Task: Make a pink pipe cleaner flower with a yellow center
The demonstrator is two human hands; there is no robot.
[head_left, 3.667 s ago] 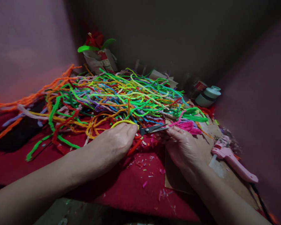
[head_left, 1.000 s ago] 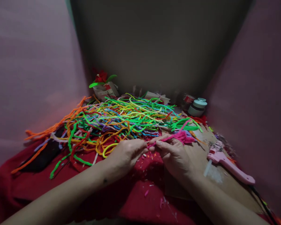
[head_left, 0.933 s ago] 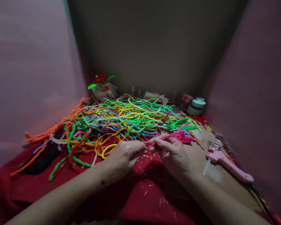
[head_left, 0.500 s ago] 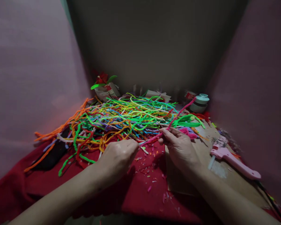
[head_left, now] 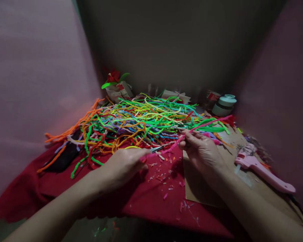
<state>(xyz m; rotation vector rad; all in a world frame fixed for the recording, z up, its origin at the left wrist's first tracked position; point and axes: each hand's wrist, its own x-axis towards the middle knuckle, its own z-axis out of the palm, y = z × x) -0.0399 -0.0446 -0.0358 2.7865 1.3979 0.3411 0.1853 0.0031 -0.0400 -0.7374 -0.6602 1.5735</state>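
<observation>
A pink pipe cleaner [head_left: 164,150] stretches between both hands. My left hand [head_left: 125,163] pinches its near end above the red cloth [head_left: 146,198]. My right hand [head_left: 203,153] pinches it further along, and the free end runs off to the right over green strands [head_left: 212,121]. Behind the hands lies a big tangle of coloured pipe cleaners [head_left: 136,122]. Scissor blades [head_left: 157,149] lie just beyond my left fingertips. A small pink bundle [head_left: 209,135] sits past my right hand.
A pink glue gun [head_left: 261,167] lies on brown cardboard [head_left: 204,188] at the right. A pale green lidded jar [head_left: 224,105] stands at the back right, a red flower with green leaves [head_left: 114,78] at the back left. Cut scraps dot the cloth. Pink walls close both sides.
The hands were pinched close together on the pink piece; they have drawn apart, pulling it out straight. Its far end has swung down to the right. The view shifted a little.
</observation>
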